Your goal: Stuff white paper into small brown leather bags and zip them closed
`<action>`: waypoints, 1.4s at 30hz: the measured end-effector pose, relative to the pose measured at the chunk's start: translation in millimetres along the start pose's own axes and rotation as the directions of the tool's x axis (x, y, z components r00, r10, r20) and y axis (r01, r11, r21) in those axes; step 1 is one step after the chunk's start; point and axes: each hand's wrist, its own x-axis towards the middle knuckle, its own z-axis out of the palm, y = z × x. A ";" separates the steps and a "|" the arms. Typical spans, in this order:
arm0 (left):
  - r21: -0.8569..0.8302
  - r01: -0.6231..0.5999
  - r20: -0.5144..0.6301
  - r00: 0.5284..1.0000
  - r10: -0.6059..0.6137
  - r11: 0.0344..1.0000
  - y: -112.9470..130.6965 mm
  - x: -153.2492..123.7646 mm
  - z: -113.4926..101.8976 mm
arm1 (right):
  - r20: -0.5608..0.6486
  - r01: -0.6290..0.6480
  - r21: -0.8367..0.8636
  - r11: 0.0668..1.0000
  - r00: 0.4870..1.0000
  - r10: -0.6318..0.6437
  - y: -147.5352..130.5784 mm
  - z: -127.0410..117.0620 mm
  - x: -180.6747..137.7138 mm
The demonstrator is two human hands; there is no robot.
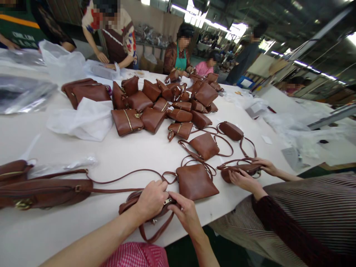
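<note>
My left hand (pixel 151 200) is closed over a small brown leather bag (pixel 130 202) at the near edge of the white table (pixel 133 152). My right hand (pixel 186 213) pinches the bag's metal clasp (pixel 168 201) from the right. The bag's strap (pixel 154 234) loops down over the table edge. Just beyond my hands lies another brown bag (pixel 196 181) with its strap trailing left.
A co-worker's two hands (pixel 246 174) on my right hold a brown bag (pixel 239 168). A pile of several brown bags (pixel 167 104) fills the table's middle. More bags (pixel 41 191) lie at my left. White plastic wrappers (pixel 83 118) are scattered about. Other people work at the far side.
</note>
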 end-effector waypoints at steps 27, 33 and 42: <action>-0.595 0.339 0.370 0.921 -0.126 0.729 -80.2 -72.7 -48.3 | 0.115 0.170 0.022 0.985 0.979 -0.171 16.8 8.3 3.4; -0.351 0.480 0.287 0.872 -0.396 0.804 -53.3 -66.5 -21.7 | 0.092 0.198 0.011 0.980 0.976 -0.198 12.8 12.2 9.4; -0.347 0.569 0.298 0.821 -0.487 0.746 -49.3 -53.7 -11.5 | 0.119 0.455 -0.251 0.854 0.890 -0.439 -33.9 6.9 10.6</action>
